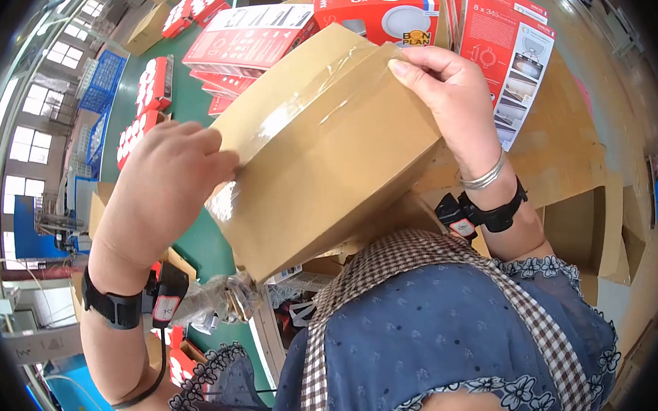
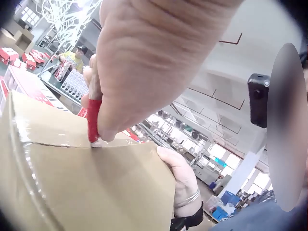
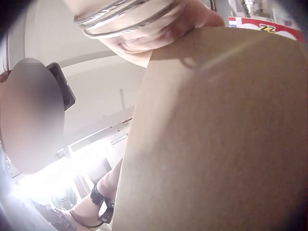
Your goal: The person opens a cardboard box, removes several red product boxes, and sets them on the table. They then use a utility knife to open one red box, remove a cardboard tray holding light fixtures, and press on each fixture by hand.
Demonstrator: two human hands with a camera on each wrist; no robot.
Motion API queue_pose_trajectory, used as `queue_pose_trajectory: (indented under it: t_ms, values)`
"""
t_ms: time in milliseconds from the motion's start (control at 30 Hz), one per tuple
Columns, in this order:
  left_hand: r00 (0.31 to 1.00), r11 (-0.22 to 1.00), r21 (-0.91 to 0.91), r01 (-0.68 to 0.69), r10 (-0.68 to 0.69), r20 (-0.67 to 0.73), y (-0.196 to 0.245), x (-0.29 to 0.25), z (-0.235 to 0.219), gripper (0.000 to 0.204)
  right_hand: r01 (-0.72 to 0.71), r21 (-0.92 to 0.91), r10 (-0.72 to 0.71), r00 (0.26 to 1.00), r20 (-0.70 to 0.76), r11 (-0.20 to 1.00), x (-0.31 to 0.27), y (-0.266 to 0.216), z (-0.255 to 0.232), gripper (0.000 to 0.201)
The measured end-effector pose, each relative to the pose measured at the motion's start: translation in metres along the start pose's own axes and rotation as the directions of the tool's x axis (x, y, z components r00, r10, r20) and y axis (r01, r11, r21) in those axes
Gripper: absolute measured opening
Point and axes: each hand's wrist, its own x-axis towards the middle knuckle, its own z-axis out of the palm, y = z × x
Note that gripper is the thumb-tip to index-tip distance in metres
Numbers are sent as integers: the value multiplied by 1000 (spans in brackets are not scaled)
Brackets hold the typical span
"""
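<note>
1. head view: the person holds a flat brown cardboard box sealed with clear tape (image 1: 325, 145) tilted up in front of the chest, above a green work surface (image 1: 199, 107). the left hand (image 1: 166, 184) is on the box's lower left edge, fingers curled together against the taped seam; what they pinch is hidden here. the right hand (image 1: 445, 92) grips the box's upper right corner, thumb laid flat along the top edge, the other fingers wrapped behind. silver bangles (image 1: 485, 176) sit on the right wrist. red and white printed retail cartons (image 1: 249, 38) lie stacked beyond the box, near plain brown cardboard sheets (image 1: 565, 160).

2. left wrist view: the left hand (image 2: 144, 62) pinches a small red-handled cutter (image 2: 93, 120) between tightly closed fingers. its tip touches the taped seam on the box (image 2: 86, 187). the right hand (image 2: 180, 175) shows at the box's far edge.

3. right wrist view: the box (image 3: 216, 139) fills most of the frame. the right hand (image 3: 159, 36) touches its upper edge. i cannot tell how the fingers lie here.
</note>
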Motion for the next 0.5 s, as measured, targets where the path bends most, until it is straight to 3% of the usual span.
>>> queue_pose_trajectory:
  t_ms: [200,267,333,367,400,433,467,500]
  values:
    - [976,967,130,218,-220,4,12,-65,2,4,-29,136,32,999,-25,990,5,-3,-8,25]
    - [950,948,77,308,-311,26,19,-88,5,6,44,140,-41,999,-24,989,0,-7,-18,25]
    - [779,778,-144,611,-624,-67,30,-104,31,14,284,330,-297,955,-11,900,-10,-21,-35,22]
    - [738,729,-255,635,-670,-80,33,-112,55,25,324,340,-386,913,134,883,-10,-19,-55,14]
    - [724,699,-277,659,-689,-18,35,-113,81,29,322,343,-386,913,135,882,-3,-19,-73,14]
    - [692,649,-325,688,-722,22,41,-114,115,29,345,369,-480,786,389,863,0,-20,-87,9]
    - [690,629,-423,652,-723,-11,46,-115,158,31,358,396,-533,592,604,846,2,-21,-99,5]
    - [664,600,-402,692,-747,29,48,-116,204,29,315,343,-464,534,707,885,3,-22,-110,8]
